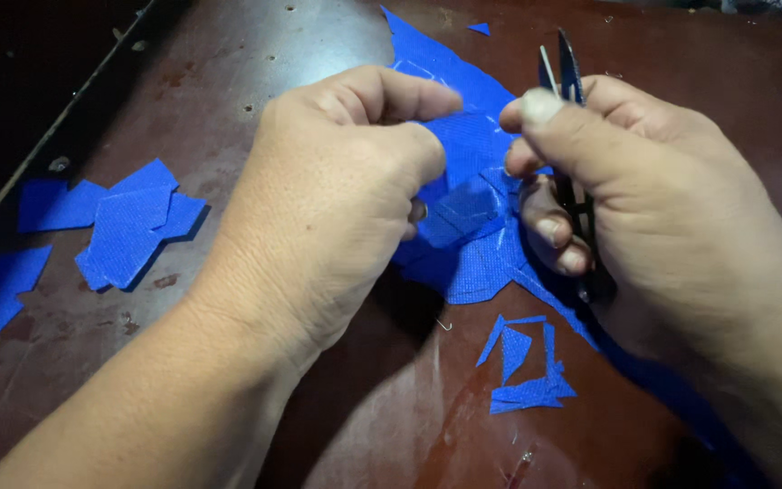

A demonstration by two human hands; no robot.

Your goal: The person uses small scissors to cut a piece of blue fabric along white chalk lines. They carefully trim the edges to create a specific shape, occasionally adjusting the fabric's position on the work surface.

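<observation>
On the dark red bench [228, 81], I am pinching a piece of blue fabric [468, 149] with my left hand [337, 190], thumb and fingers clenched on its folded middle. My right hand [644, 190] is gripping small thread snips [570, 77], blades pointing up beside the fabric. Cut blue patches [124, 231] are lying at left, and scraps [527, 367] are lying just below my hands.

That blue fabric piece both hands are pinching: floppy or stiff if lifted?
Likely floppy: the blue fabric piece folds and creases between the left hand and right hand. Probably light, since it looks thin. Its woven texture suggests it is not slippery.
</observation>
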